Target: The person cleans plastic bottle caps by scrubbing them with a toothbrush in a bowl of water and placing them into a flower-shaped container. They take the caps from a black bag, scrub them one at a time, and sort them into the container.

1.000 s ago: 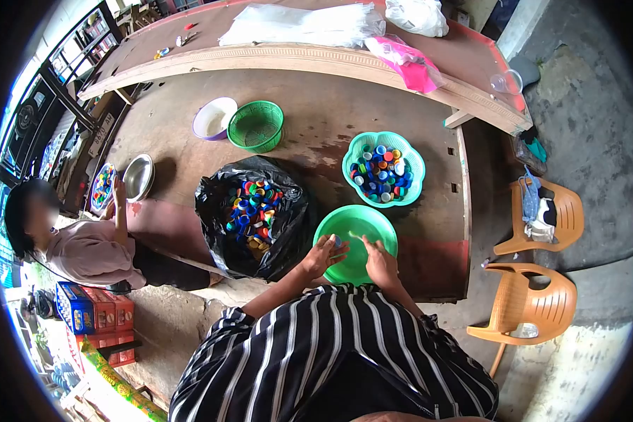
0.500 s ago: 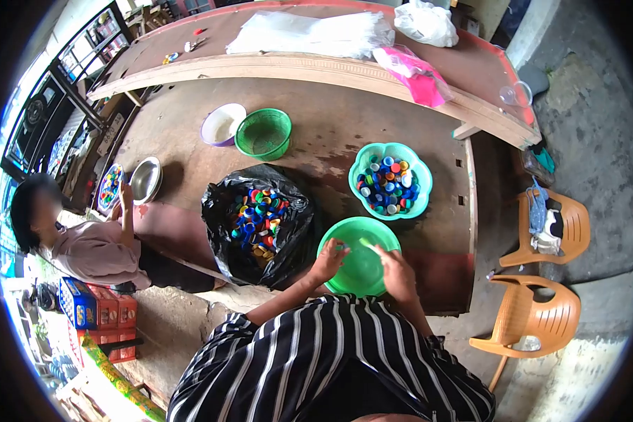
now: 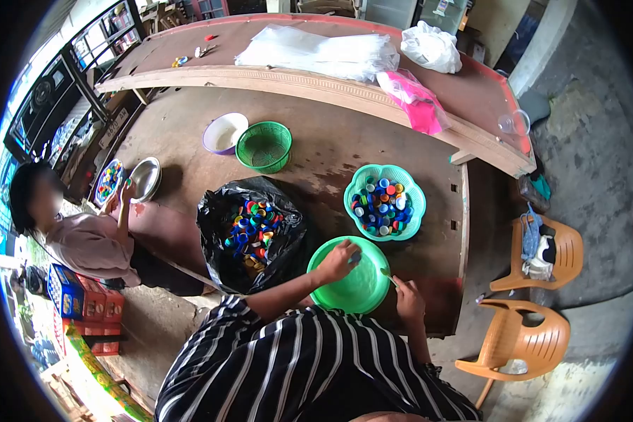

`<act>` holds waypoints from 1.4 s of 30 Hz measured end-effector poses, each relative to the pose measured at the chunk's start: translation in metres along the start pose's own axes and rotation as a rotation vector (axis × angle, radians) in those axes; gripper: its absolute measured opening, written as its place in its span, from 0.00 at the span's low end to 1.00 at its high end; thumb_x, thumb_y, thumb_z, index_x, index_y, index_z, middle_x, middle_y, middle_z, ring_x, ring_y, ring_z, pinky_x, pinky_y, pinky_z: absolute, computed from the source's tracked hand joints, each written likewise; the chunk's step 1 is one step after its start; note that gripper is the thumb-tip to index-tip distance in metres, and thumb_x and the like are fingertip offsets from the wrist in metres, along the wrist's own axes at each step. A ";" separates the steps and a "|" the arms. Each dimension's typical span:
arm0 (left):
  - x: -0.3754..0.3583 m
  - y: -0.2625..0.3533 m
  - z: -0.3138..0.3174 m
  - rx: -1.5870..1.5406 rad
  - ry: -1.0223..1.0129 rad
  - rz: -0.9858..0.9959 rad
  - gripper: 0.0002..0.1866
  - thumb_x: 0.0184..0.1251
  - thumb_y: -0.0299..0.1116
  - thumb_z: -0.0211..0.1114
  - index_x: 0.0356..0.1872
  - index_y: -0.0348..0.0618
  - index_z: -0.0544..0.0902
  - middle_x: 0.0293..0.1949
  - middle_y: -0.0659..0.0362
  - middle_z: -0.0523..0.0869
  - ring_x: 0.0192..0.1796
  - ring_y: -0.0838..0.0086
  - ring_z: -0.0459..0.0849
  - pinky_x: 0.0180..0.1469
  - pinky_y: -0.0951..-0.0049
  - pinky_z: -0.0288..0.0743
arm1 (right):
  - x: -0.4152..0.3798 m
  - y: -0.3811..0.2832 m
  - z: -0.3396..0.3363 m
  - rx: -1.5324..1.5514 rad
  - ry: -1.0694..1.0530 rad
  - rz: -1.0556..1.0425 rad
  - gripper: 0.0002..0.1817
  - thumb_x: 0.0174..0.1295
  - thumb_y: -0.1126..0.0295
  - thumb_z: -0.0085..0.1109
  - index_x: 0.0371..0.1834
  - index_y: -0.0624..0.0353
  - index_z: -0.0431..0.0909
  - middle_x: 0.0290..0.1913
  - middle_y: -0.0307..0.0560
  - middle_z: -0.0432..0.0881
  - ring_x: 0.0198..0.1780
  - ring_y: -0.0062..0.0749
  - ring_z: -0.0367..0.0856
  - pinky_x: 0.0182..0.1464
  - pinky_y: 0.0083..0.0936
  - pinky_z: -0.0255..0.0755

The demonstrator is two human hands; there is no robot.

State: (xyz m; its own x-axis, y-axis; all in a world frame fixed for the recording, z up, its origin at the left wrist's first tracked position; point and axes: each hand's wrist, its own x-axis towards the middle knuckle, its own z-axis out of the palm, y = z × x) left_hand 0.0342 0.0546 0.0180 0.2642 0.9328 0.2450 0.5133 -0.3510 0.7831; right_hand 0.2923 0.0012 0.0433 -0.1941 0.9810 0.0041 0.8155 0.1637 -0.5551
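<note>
My left hand (image 3: 337, 262) is closed over the green basin (image 3: 318, 290), its fingertips pinching a small dark bottle cap (image 3: 356, 257). At the basin's right rim my right hand (image 3: 409, 302) grips a thin toothbrush-like stick (image 3: 395, 280), its greenish end pointing toward the bowl. Shallow, cloudy liquid seems to lie in the basin. Just beyond it stands a turquoise scalloped basket (image 3: 420, 204) of colourful bottle caps. To the left, a black plastic bag (image 3: 214, 204) gapes around a heap of many-coloured caps (image 3: 257, 228).
A green mesh basket (image 3: 264, 165) and a white bowl (image 3: 216, 146) sit farther back. On the left, a person (image 3: 84, 243) handles something beside a metal bowl (image 3: 146, 181) and a tray of caps (image 3: 108, 184). A raised shelf (image 3: 211, 74) crosses behind; orange chairs (image 3: 527, 337) stand right.
My left hand has moved forward and right, over the basin. My right hand has drawn back toward the rim with the brush-like stick. The view has shifted slightly.
</note>
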 end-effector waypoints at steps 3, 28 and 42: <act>0.062 0.030 -0.018 0.053 0.117 0.139 0.22 0.52 0.24 0.66 0.51 0.39 0.75 0.47 0.48 0.77 0.50 0.52 0.76 0.52 0.59 0.73 | 0.004 -0.010 0.001 -0.016 -0.022 0.021 0.16 0.63 0.70 0.52 0.54 0.47 0.78 0.40 0.49 0.76 0.42 0.48 0.78 0.42 0.38 0.72; -0.134 -0.057 -0.029 0.197 0.290 -0.451 0.18 0.63 0.34 0.57 0.51 0.36 0.76 0.46 0.43 0.80 0.48 0.48 0.77 0.54 0.58 0.70 | 0.041 -0.050 0.012 0.100 -0.121 -0.214 0.15 0.63 0.74 0.51 0.52 0.55 0.77 0.42 0.48 0.77 0.41 0.45 0.80 0.41 0.36 0.73; -0.122 -0.079 -0.104 0.508 0.390 -0.545 0.15 0.51 0.22 0.60 0.42 0.44 0.82 0.46 0.52 0.77 0.51 0.54 0.73 0.54 0.61 0.70 | 0.005 -0.040 0.030 0.069 -0.193 -0.180 0.19 0.61 0.75 0.51 0.57 0.53 0.75 0.43 0.50 0.76 0.44 0.47 0.78 0.43 0.37 0.73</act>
State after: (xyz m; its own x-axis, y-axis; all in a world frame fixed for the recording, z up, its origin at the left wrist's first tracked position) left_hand -0.1233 -0.0227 -0.0147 -0.3805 0.9107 0.1607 0.8171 0.2498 0.5195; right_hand 0.2418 -0.0034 0.0405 -0.4377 0.8979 -0.0469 0.7206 0.3192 -0.6155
